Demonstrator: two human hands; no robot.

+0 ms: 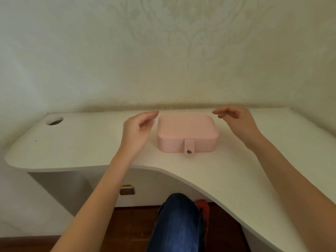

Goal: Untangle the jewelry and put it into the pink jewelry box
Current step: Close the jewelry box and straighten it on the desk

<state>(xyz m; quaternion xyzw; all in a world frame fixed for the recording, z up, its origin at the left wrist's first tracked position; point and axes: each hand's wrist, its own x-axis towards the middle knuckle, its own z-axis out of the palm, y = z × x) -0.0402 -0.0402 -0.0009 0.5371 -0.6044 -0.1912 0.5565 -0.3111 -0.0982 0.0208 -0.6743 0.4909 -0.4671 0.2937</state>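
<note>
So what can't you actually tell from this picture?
- Inside of the box, head view: lid down, strap snapped, so the contents are hidden.
- The jewelry: none shows anywhere on the desk.
- Left hand and right hand: they hover beside the box, fingers loosely curled, holding nothing visible; something very thin would be too small to see.
- Red thing under the desk: half hidden by the knee.

Closed pink jewelry box (187, 132) standing mid white desk (81, 150), snap strap (189, 148) fastened across its front; left hand (138, 127) and right hand (234, 119) flanking it, apart from its sides; bare desktop left, right and in front; wall (163, 51) close behind; cable hole (54, 121) at far left corner
</note>
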